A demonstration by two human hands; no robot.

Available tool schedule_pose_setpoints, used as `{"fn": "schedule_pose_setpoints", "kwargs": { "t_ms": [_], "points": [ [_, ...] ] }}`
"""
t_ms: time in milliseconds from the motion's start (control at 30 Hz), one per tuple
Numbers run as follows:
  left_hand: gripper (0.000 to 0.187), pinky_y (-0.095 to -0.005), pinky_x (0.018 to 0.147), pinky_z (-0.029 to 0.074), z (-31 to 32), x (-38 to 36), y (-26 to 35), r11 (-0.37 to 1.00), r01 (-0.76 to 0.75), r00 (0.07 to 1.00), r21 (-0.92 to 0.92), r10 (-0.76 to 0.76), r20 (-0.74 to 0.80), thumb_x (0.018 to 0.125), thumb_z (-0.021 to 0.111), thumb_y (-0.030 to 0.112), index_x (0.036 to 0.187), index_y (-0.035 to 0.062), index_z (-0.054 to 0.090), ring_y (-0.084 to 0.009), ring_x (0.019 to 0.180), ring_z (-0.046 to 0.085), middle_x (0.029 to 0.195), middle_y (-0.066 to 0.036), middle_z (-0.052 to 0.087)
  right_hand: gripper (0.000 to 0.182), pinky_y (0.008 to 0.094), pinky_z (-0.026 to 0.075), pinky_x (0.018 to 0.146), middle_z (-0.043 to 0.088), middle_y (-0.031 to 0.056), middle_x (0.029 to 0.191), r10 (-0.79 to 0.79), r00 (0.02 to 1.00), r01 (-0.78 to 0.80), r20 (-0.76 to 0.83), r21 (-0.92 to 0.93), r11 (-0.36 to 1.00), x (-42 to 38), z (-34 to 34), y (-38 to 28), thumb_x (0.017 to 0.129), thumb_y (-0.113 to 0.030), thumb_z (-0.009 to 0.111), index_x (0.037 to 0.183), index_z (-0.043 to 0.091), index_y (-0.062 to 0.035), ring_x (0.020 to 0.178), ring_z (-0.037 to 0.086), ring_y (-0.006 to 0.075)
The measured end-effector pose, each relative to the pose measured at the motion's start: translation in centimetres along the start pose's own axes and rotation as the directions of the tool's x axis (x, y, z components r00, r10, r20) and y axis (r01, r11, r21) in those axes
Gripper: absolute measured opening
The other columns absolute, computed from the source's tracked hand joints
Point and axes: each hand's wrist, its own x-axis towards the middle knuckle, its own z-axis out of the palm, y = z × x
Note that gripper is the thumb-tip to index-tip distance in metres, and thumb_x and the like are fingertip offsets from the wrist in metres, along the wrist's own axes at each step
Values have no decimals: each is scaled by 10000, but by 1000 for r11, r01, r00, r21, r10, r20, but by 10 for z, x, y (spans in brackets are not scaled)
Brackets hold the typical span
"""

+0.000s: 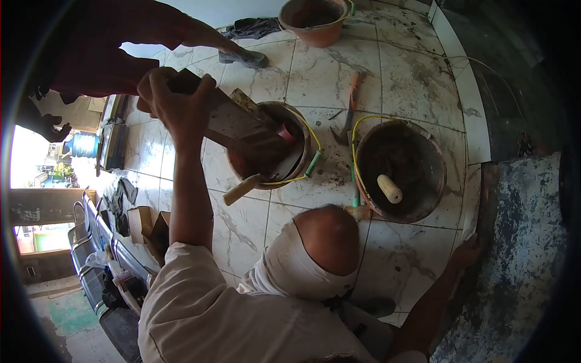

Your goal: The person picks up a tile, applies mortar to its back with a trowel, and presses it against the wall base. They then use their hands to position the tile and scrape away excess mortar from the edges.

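My left hand (175, 103) is raised and wrapped round the upper end of a long, brown-stained rectangular bar (236, 124). The bar slants down over a bucket (309, 136), its lower end over the opening. A wooden handle (242, 190) juts across that bucket's near rim, and a pale blade shows inside. My right hand (466, 251) is low at the right, closed at the edge of a weathered, paint-flaked surface (520, 242). What its fingers hold, if anything, is hidden.
A second bucket (440, 163) contains a wooden-handled tool (390, 189). Between the buckets lies an orange-handled hammer (352, 103). Another bucket (321, 37) stands at the back. A person's shoe (243, 58) is at upper left; metal chairs (115, 284) line the left.
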Motion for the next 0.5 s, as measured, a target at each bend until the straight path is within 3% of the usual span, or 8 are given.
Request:
{"fn": "schedule_pose_setpoints", "kwargs": {
  "t_ms": [67, 167, 233, 333, 400, 433, 467, 500],
  "points": [
    [479, -412, 857, 373, -15, 12, 10, 1000, -12, 1000, -15, 12, -26, 546, 762, 177, 940, 75, 508, -265, 998, 399, 1065, -109, 419, 440, 359, 490, 776, 646, 175, 968, 49, 998, -50, 28, 42, 998, 2, -3, -11, 905, -360, 549, 1123, 569, 22, 887, 632, 298],
    [532, -382, 800, 448, -40, 34, 24, 992, -53, 997, -111, 46, -63, 551, 812, 202, 992, 94, 536, -221, 923, 494, 1067, -83, 436, 425, 352, 486, 794, 646, 182, 988, -89, 990, 99, -112, 89, 991, 8, -6, -27, 909, -340, 551, 1131, 569, 22, 916, 630, 295],
    [560, -339, 762, 467, -49, 53, 28, 948, -75, 995, -309, 50, -88, 549, 834, 180, 1025, 80, 557, -202, 868, 543, 1004, -76, 495, 407, 333, 514, 749, 653, 192, 973, -218, 952, 257, -217, 169, 952, 17, -24, -64, 911, -287, 570, 1141, 566, 48, 894, 647, 255],
    [505, -295, 678, 492, -66, 82, 56, 757, -108, 994, -645, 77, -76, 564, 827, 175, 993, 28, 606, -198, 729, 598, 840, -88, 607, 347, 305, 507, 785, 642, 173, 1041, -115, 987, 159, -112, 606, 779, 32, -44, -125, 898, -212, 601, 1123, 579, 52, 923, 624, 193],
    [411, -325, 773, 455, -78, 81, 108, 663, -123, 988, -739, 155, -25, 602, 774, 153, 945, 31, 584, -194, 689, 579, 778, -83, 554, 314, 289, 514, 742, 649, 119, 1008, -472, 873, 422, -124, 678, 602, 49, -74, -168, 883, -185, 621, 1117, 594, 22, 882, 616, 167],
    [319, -355, 868, 418, -88, 80, 134, 614, -142, 976, -777, 217, -8, 639, 722, 131, 898, 35, 562, -190, 648, 560, 716, -78, 501, 309, 292, 515, 724, 646, 103, 985, -500, 865, 242, 33, 847, 474, 48, -96, -191, 849, -186, 663, 1103, 610, -16, 863, 620, 168],
    [227, -385, 964, 381, -89, 87, 159, 559, -164, 963, -813, 271, -8, 677, 670, 109, 850, 39, 540, -186, 607, 540, 654, -73, 448, 362, 294, 521, 703, 641, 101, 981, -666, 745, 461, -32, 747, 479, 51, -129, -215, 798, -253, 715, 1077, 621, -42, 850, 626, 174],
    [168, -294, 820, 444, -73, 122, 151, 314, -331, 850, -890, 508, -137, 664, 677, 103, 701, 65, 518, -146, 557, 476, 659, -16, 439, 454, 296, 525, 690, 638, 103, 967, -772, 634, 539, -45, 741, 400, 56, -147, -223, 737, -336, 758, 1063, 621, -51, 840, 629, 175]
  ]
}}
